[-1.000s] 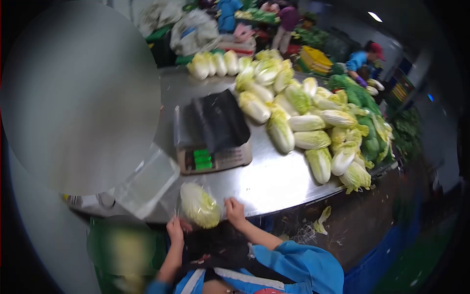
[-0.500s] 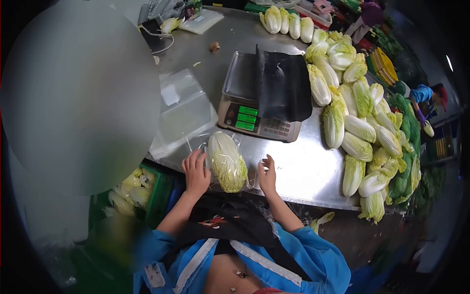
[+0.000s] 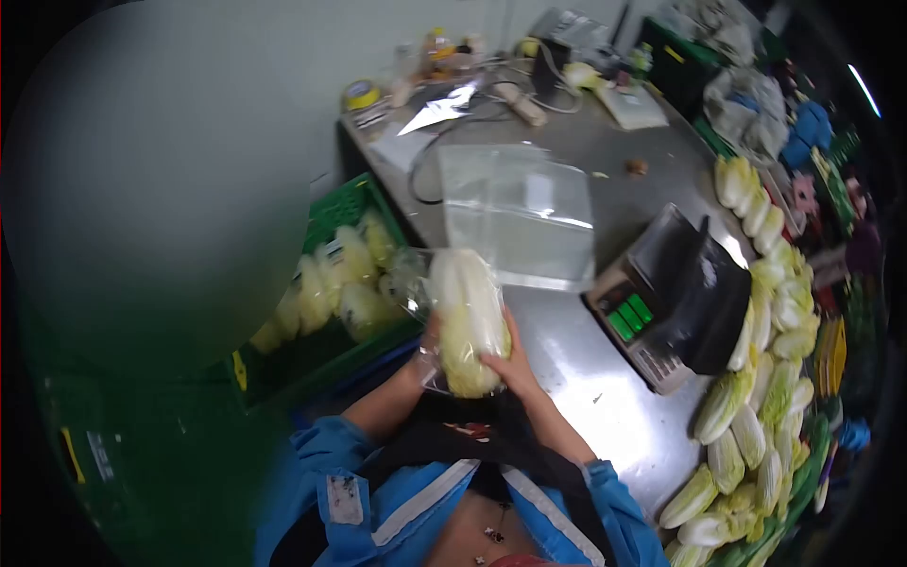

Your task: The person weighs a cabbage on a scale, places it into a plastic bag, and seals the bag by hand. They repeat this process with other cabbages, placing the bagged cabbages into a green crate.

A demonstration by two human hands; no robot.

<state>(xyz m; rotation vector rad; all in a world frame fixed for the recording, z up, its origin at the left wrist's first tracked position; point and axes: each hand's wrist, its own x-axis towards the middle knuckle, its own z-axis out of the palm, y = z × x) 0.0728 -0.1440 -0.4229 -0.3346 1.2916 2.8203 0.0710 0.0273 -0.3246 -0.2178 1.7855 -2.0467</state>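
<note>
A bagged napa cabbage [image 3: 465, 317] is held up in front of my body, its white end pointing away from me. My left hand [image 3: 430, 352] grips it from the left, mostly hidden behind the cabbage and the clear plastic. On the other side my right hand [image 3: 513, 361] is wrapped round its lower right edge, thumb on top. Loose plastic from the bag sticks out at the left. Beyond the cabbage, a stack of clear bags [image 3: 515, 213] lies on the metal table [image 3: 567, 354].
A green crate [image 3: 364, 354] with several bagged cabbages [image 3: 351, 260] stands at the left. On the table are a scale [image 3: 628, 317] with a black tray [image 3: 709, 293], and several unwrapped cabbages [image 3: 726, 406] at the right. Yellow tape [image 3: 361, 93] and bottles are at the back.
Both hands have closed on the bagged cabbage and lifted it off the table. The view has turned left, so the crate shows more and the scale sits further right.
</note>
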